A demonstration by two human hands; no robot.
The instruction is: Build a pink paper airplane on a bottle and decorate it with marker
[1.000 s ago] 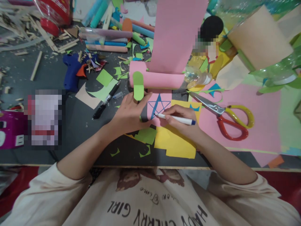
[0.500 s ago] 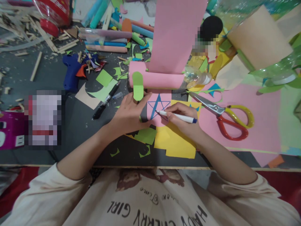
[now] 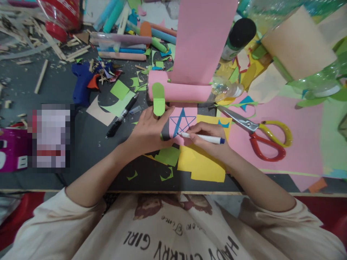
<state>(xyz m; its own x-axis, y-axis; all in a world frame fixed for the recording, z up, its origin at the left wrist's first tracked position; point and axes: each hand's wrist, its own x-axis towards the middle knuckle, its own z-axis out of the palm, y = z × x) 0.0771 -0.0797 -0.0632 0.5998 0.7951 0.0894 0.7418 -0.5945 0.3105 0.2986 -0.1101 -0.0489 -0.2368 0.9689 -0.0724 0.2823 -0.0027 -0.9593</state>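
My right hand [image 3: 210, 139] is closed round a white felt-tip pen [image 3: 204, 138] with a blue end. The pen's tip touches a piece of pink paper [image 3: 191, 112], at the lower left of a blue outlined star [image 3: 183, 122]. One long arm of that star is filled in solid blue. My left hand [image 3: 149, 126] lies at the paper's left edge, its fingers spread and partly hidden by a light green paper strip [image 3: 158, 106]. This strip hangs from a plastic bottle wrapped in pink paper [image 3: 187, 92], lying on its side just beyond both hands.
Scissors [image 3: 253, 128] with red and yellow handles lie open at right on pink paper. Yellow paper [image 3: 203, 164] sits under my right hand. A black marker [image 3: 121, 117], a blue glue gun [image 3: 82, 83] and paper scraps are at left. A black-capped bottle [image 3: 241, 34] stands behind.
The pen tip has moved a little down and left along the star's filled arm, my right hand shifting with it. My left hand has stayed in place.
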